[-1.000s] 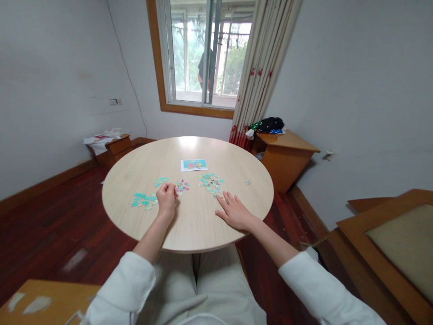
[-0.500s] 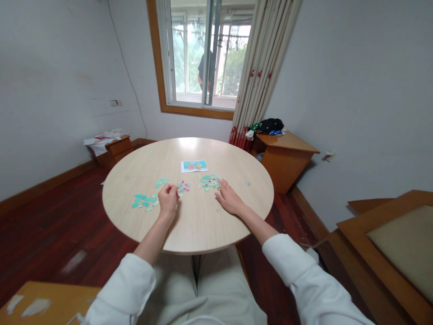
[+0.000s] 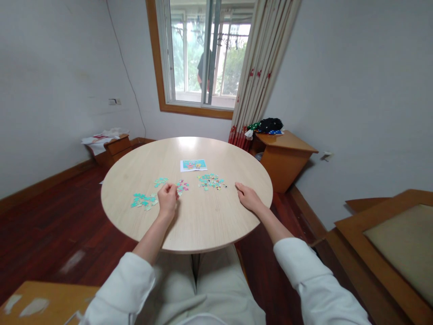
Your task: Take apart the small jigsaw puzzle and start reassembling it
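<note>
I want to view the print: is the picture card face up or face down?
Face up: the picture card shows its coloured print, lying on the table beyond the puzzle pieces.

Smooth, wood-grained worktop point(image 3: 203, 225), glossy where light strikes
Card-like puzzle pieces point(image 3: 144, 200), matt; paper picture sheet point(image 3: 193, 165); cloth curtain point(image 3: 262, 63); polished-looking wooden floor point(image 3: 40, 234); matt wall point(image 3: 348, 72); glass window point(image 3: 180, 58).

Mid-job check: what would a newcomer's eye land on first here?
Probably the round, pale table in the middle, with turquoise puzzle pieces clustered toward its left side. Next, the left hand, curled beside pink pieces, and the right hand over the table's right side. Beyond the table, the bright window stands out in the far wall.
</note>
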### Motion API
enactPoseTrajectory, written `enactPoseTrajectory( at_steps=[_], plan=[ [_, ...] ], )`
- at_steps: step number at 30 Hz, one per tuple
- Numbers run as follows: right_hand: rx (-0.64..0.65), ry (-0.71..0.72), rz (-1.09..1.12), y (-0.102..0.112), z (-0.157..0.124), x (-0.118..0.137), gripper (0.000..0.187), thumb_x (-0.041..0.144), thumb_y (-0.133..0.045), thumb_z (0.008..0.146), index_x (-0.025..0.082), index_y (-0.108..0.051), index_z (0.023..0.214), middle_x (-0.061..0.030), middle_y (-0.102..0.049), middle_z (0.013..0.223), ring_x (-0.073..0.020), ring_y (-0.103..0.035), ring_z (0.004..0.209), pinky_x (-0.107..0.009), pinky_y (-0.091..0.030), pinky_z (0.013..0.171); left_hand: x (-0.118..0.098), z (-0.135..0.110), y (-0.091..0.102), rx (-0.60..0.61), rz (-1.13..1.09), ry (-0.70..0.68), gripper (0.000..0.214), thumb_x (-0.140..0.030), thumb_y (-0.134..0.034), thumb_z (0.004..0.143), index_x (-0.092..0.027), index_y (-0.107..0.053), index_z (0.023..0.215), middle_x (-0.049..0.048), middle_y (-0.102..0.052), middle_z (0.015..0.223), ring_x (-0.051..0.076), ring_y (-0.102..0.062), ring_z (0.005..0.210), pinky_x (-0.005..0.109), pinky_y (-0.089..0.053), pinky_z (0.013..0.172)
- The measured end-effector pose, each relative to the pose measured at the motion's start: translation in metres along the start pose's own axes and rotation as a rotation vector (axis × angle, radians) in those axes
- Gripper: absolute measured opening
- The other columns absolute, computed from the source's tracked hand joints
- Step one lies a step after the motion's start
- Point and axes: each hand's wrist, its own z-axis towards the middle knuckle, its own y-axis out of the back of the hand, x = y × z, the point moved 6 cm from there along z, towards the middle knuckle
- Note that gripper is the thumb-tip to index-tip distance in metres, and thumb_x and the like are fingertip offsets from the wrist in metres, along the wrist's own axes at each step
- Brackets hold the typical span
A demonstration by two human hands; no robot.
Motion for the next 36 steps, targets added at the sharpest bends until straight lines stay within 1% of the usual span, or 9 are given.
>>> enactPoseTrajectory(
  at_steps=[3,6,9,11,17,23,26,30,36],
  plan=[
    [-0.121,-0.028,0.091,0.008,-0.001,-0.005,0.056,0.015,-0.03,0.085,0.01,-0.04,0.139,-0.009,-0.046,0.14,-0.018,-0.039,0.132,-0.037,-0.028,0.113,-0.001,-0.001,0.0,-0.004,-0.003,0.003,0.016,-0.025,-0.054,0.061,-0.019,-0.043,0.051,-0.0084,-0.035,0.041,0.007,-0.033,0.039,0.02,-0.028,0.04],
    [-0.184,-0.095,0.094,0.012,0.001,-0.015,0.057,0.011,-0.031,0.081,0.01,-0.045,0.136,-0.0104,-0.05,0.137,-0.0208,-0.041,0.13,-0.041,-0.028,0.113,-0.003,-0.001,0.001,-0.019,-0.018,0.01,0.015,-0.025,-0.054,0.06,-0.019,-0.044,0.051,-0.0084,-0.036,0.041,0.007,-0.033,0.039,0.02,-0.028,0.04],
    [-0.166,-0.1,0.065,0.01,0.002,-0.017,0.053,0.01,-0.03,0.08,0.009,-0.054,0.128,-0.0128,-0.05,0.136,-0.0209,-0.043,0.128,-0.039,-0.029,0.112,-0.004,0.0,0.003,-0.043,-0.049,-0.002,0.016,-0.025,-0.055,0.059,-0.019,-0.043,0.05,-0.0085,-0.036,0.041,0.006,-0.033,0.039,0.02,-0.029,0.04],
    [-0.151,-0.08,0.045,0.009,0.002,-0.014,0.052,0.01,-0.031,0.08,0.009,-0.056,0.126,-0.0129,-0.05,0.136,-0.0211,-0.043,0.129,-0.04,-0.029,0.112,-0.005,0.001,0.005,-0.064,-0.069,-0.002,0.016,-0.026,-0.054,0.059,-0.02,-0.042,0.05,-0.0087,-0.035,0.041,0.006,-0.033,0.038,0.02,-0.029,0.041],
    [-0.05,-0.025,-0.05,0.006,-0.001,0.001,0.045,0.02,-0.032,0.088,0.013,-0.06,0.122,-0.0111,-0.054,0.132,-0.0206,-0.047,0.123,-0.037,-0.032,0.107,-0.007,0.003,0.01,-0.142,-0.176,0.078,0.013,-0.024,-0.051,0.056,-0.02,-0.039,0.052,-0.0094,-0.035,0.04,0.005,-0.031,0.036,0.019,-0.028,0.039],
    [-0.06,-0.046,-0.144,0.013,0.003,0.011,0.039,0.027,-0.038,0.089,0.017,-0.063,0.117,-0.0114,-0.059,0.122,-0.0247,-0.049,0.113,-0.039,-0.038,0.096,-0.01,0.002,0.013,-0.163,-0.308,0.115,0.018,-0.024,-0.049,0.054,-0.021,-0.032,0.051,-0.0124,-0.022,0.039,0.003,-0.019,0.033,0.017,-0.018,0.035],
    [-0.053,-0.057,-0.151,0.012,0.013,0.016,0.038,0.026,-0.037,0.09,0.017,-0.065,0.114,-0.0118,-0.059,0.12,-0.0243,-0.05,0.111,-0.038,-0.038,0.094,-0.011,0.003,0.016,-0.173,-0.306,0.1,0.019,-0.027,-0.048,0.056,-0.021,-0.03,0.052,-0.0125,-0.02,0.039,0.003,-0.017,0.033,0.018,-0.016,0.035],
    [-0.028,-0.004,-0.122,0.007,0.023,0.025,0.037,0.022,-0.036,0.09,0.018,-0.066,0.113,-0.0088,-0.059,0.123,-0.0218,-0.05,0.114,-0.035,-0.038,0.096,-0.012,0.004,0.017,-0.171,-0.283,0.09,0.02,-0.028,-0.047,0.059,-0.022,-0.029,0.053,-0.0129,-0.017,0.04,0.003,-0.016,0.033,0.018,-0.016,0.035],
    [0.005,0.08,-0.067,0.003,0.022,0.031,0.04,0.02,-0.036,0.089,0.022,-0.061,0.121,-0.0044,-0.057,0.13,-0.0212,-0.049,0.119,-0.038,-0.036,0.1,-0.004,0.007,0.017,-0.169,-0.207,0.081,0.011,-0.025,-0.047,0.059,-0.021,-0.038,0.056,-0.012,-0.024,0.04,0.004,-0.023,0.034,0.018,-0.023,0.038]
  ],
)
